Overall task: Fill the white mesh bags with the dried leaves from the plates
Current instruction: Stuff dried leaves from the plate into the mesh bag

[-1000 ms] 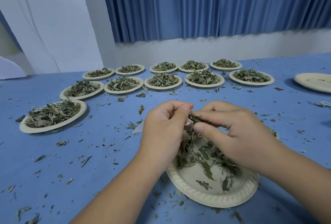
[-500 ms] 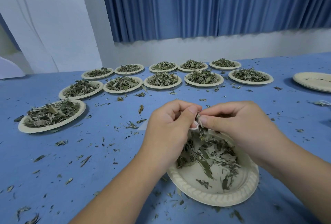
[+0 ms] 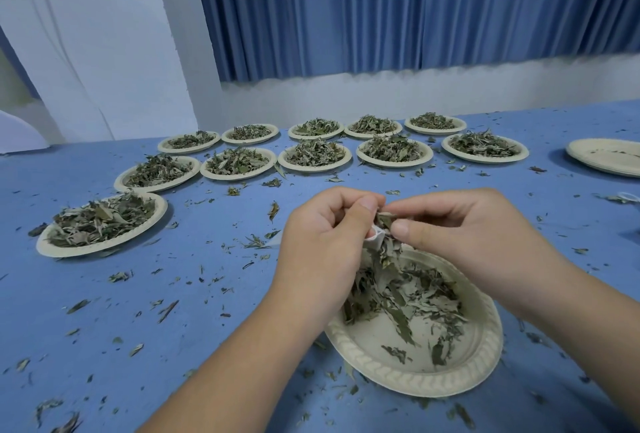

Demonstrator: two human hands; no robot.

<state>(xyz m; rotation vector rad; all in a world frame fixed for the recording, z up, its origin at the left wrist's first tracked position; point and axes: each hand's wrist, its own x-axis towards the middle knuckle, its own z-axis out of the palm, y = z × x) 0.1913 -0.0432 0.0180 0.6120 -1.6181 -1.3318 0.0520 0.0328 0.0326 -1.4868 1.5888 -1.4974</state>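
White mesh bag (image 3: pixel 375 238), only its rim showing, pinched in curled fingers of left hand (image 3: pixel 323 245); right hand (image 3: pixel 464 235) thumb and forefinger pinch dried leaves (image 3: pixel 385 219) at its mouth. Both above near plate (image 3: pixel 415 382), blue table (image 3: pixel 207 311).

This looks like a plain function room used as a makeshift workroom. A long blue-covered table (image 3: pixel 104 294) carries rows of paper plates (image 3: pixel 313 169) heaped with dried leaves (image 3: pixel 393 148), and behind it are a pleated blue curtain (image 3: pixel 381 10) and a bare white wall (image 3: pixel 381 96).
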